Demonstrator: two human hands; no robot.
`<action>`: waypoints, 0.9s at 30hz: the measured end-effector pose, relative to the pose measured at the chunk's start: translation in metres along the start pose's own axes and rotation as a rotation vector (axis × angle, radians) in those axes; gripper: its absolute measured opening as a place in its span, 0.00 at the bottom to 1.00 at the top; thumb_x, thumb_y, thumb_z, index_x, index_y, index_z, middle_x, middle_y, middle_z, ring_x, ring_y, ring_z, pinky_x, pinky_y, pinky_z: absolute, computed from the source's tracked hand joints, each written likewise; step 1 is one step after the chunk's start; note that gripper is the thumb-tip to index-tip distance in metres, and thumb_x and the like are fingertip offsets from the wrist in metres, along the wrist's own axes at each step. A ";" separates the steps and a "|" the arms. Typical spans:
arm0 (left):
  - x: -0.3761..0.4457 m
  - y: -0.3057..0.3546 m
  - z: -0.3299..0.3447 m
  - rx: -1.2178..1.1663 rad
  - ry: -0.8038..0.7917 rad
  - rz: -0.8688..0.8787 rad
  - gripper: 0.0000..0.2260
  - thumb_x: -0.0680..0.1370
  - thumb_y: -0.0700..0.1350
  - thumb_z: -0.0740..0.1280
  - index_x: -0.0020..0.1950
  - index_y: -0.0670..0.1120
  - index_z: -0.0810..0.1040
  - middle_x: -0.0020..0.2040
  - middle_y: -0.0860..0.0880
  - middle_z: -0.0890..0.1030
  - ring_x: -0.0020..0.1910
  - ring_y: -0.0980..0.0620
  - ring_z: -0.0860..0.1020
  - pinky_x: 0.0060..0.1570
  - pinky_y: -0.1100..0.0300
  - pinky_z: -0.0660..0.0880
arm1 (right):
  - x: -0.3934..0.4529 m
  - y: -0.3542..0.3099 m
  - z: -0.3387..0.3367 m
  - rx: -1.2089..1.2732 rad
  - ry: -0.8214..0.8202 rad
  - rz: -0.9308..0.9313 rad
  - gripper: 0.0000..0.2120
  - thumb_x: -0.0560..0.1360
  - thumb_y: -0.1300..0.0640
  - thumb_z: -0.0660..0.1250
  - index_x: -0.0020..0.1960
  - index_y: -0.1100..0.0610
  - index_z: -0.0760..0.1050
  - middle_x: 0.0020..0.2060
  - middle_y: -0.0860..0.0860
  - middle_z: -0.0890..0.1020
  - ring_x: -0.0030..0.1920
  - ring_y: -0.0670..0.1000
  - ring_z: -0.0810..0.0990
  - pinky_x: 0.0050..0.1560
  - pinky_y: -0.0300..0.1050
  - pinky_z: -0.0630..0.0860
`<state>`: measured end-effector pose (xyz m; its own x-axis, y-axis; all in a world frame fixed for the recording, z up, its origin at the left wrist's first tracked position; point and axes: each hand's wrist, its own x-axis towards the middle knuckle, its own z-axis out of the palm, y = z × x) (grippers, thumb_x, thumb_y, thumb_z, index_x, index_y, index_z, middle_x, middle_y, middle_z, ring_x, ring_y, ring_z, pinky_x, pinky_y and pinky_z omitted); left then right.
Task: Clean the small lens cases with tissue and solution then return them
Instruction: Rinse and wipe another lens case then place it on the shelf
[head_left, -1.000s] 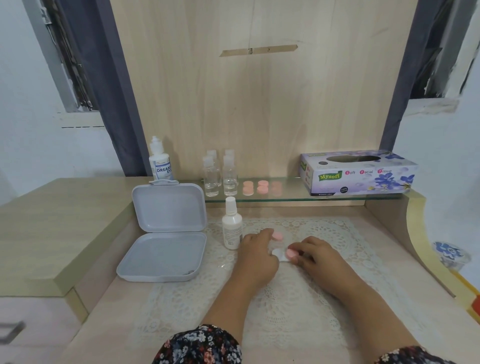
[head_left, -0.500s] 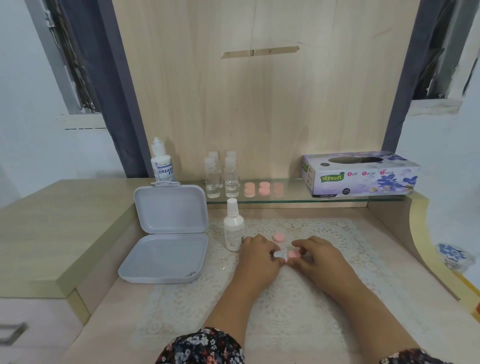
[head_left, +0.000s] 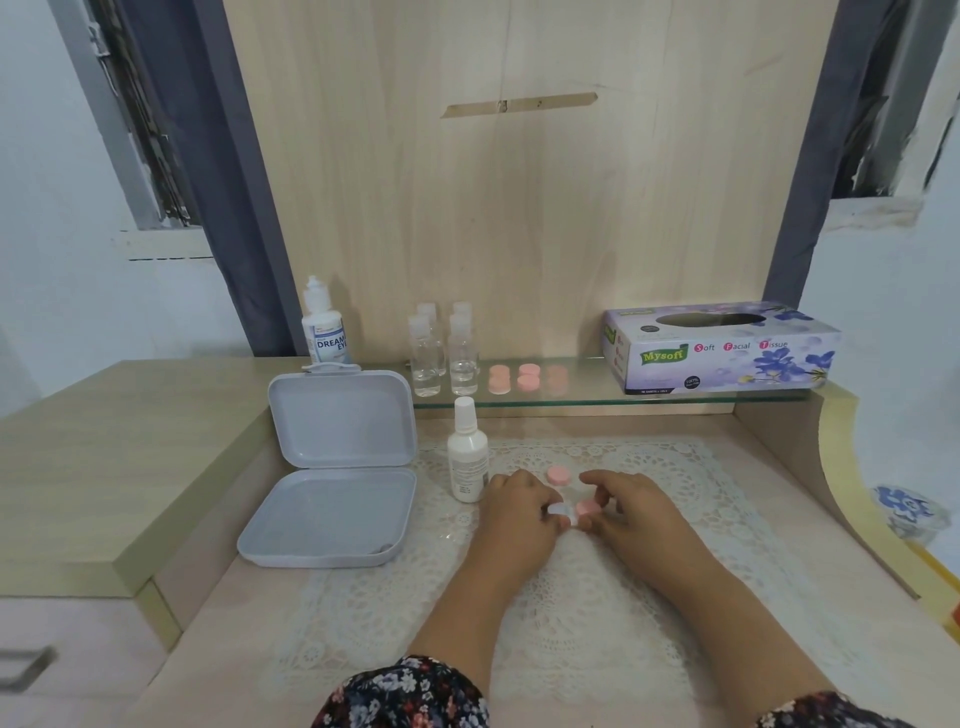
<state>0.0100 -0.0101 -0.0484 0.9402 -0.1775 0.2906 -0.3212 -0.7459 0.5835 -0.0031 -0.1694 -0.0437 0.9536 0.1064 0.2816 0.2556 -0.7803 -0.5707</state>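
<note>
Both hands meet over the lace mat (head_left: 597, 597). My left hand (head_left: 511, 517) pinches the white base of a small lens case (head_left: 563, 512). My right hand (head_left: 631, 512) grips the pink cap (head_left: 587, 508) on that case's right side. A second, loose pink cap (head_left: 558, 474) lies on the mat just behind the fingers. A white spray bottle of solution (head_left: 467, 457) stands upright left of my left hand. The tissue box (head_left: 722, 353) sits on the glass shelf (head_left: 587, 397) at the right. More pink-capped cases (head_left: 527, 376) rest on that shelf.
An open grey plastic box (head_left: 332, 478) lies left of the mat, lid up. On the shelf stand several small clear bottles (head_left: 444, 353) and a lens solution bottle (head_left: 324, 332). A raised wooden ledge (head_left: 104, 457) borders the left, a curved wooden side (head_left: 831, 467) the right.
Both hands have stayed on the small case with slight finger shifts; the right fingers have turned a little on the pink cap. The camera view rose slightly.
</note>
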 end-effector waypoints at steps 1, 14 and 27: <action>0.000 0.000 0.000 -0.004 -0.001 0.002 0.13 0.77 0.47 0.68 0.60 0.47 0.81 0.57 0.51 0.75 0.60 0.50 0.66 0.63 0.59 0.63 | 0.000 0.000 0.000 0.004 -0.004 0.003 0.21 0.75 0.53 0.70 0.67 0.51 0.73 0.46 0.45 0.75 0.48 0.45 0.69 0.44 0.29 0.63; 0.000 -0.001 -0.001 -0.007 -0.006 0.002 0.14 0.77 0.47 0.67 0.62 0.47 0.79 0.58 0.51 0.74 0.60 0.50 0.66 0.63 0.60 0.63 | -0.002 0.003 -0.001 0.038 -0.074 -0.008 0.16 0.79 0.58 0.64 0.66 0.48 0.73 0.54 0.46 0.77 0.53 0.43 0.74 0.51 0.30 0.65; -0.001 0.002 -0.002 -0.009 0.000 -0.002 0.13 0.77 0.47 0.67 0.61 0.47 0.80 0.59 0.51 0.74 0.60 0.51 0.66 0.62 0.61 0.62 | -0.006 -0.007 -0.001 0.047 0.017 0.045 0.23 0.73 0.50 0.70 0.65 0.47 0.67 0.45 0.40 0.76 0.53 0.45 0.73 0.53 0.44 0.71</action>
<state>0.0086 -0.0098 -0.0462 0.9410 -0.1761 0.2890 -0.3201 -0.7405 0.5909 -0.0110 -0.1654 -0.0405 0.9614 0.0611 0.2681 0.2204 -0.7543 -0.6184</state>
